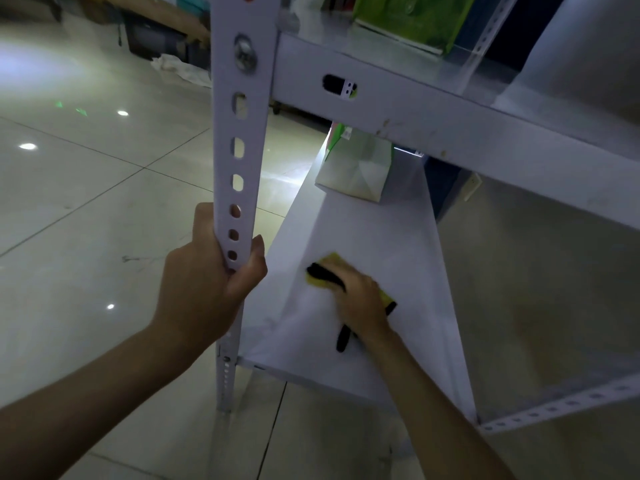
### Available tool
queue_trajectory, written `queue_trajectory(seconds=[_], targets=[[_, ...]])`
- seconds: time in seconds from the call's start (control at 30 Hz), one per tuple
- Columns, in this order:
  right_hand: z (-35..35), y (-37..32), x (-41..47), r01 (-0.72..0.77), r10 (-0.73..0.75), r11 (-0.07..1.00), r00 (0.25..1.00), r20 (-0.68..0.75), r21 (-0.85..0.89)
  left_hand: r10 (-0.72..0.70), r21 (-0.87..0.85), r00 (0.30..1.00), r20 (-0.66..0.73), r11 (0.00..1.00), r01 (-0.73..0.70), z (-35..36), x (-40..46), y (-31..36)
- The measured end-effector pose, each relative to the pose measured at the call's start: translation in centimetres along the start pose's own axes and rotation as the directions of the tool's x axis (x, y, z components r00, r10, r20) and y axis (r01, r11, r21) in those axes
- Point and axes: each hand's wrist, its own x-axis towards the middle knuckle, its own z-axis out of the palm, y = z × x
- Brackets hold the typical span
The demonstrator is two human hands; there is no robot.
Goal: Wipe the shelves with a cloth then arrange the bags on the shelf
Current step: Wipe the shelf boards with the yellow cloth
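Note:
A white metal rack fills the view. My left hand (pixel 214 271) grips its perforated front post (pixel 239 133). On the lower shelf (pixel 374 230), my right hand (pixel 360 303) presses a yellow cloth with black trim (pixel 327 271) flat against the surface; the cloth is blurred. At the far end of that shelf stands a white and green paper bag (pixel 356 168). Another green bag (pixel 412 19) sits on the upper shelf (pixel 398 109).
Pale glossy tiled floor (pixel 86 202) spreads to the left of the rack. A crumpled white rag (pixel 183 69) and dark boxes lie on the floor far back. A second rack's perforated rail (pixel 561 407) runs at lower right.

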Motion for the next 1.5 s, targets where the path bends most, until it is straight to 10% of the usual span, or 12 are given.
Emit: queue_trajectory(seconds=[0.1,0.3,0.53,0.8,1.17,1.33,1.5], targets=[[-1.3,-1.1,-0.8,0.088,-0.091,0.995,0.994,0.065,0.052,0.006,0.012,1.0,0.0,1.0,-0.006,0.0,0.1,-0.3],[-8.6,6.3,3.0,-0.233,0.236,0.971,0.929,-0.286,0.044,0.028,0.001,1.0,-0.008,1.0,-0.028,0.3,0.0,-1.0],[-6.4,12.7,4.4,-0.469,0.462,0.882,0.851,-0.251,0.034,0.067,0.027,0.998,-0.016,0.997,-0.067,0.4,-0.2,-1.1],[2.0,-1.3,3.2,-0.069,0.07,0.993,0.998,-0.007,0.095,0.072,0.02,0.997,-0.018,0.997,-0.072,0.4,-0.2,-1.0],[2.2,-7.1,-6.2,0.218,-0.255,0.957,0.947,0.194,0.194,0.012,0.052,0.999,0.039,0.999,-0.014,-0.4,-0.1,0.2],[-1.3,-7.3,-8.3,0.072,-0.178,0.932,0.944,0.277,0.354,-0.062,0.057,0.997,0.038,0.997,0.059,-0.2,-0.2,0.0],[-2.1,-6.0,-0.4,-0.013,0.021,0.961,0.999,-0.028,0.275,-0.059,0.038,0.997,0.053,0.998,0.057,-0.2,-0.2,-0.2]])
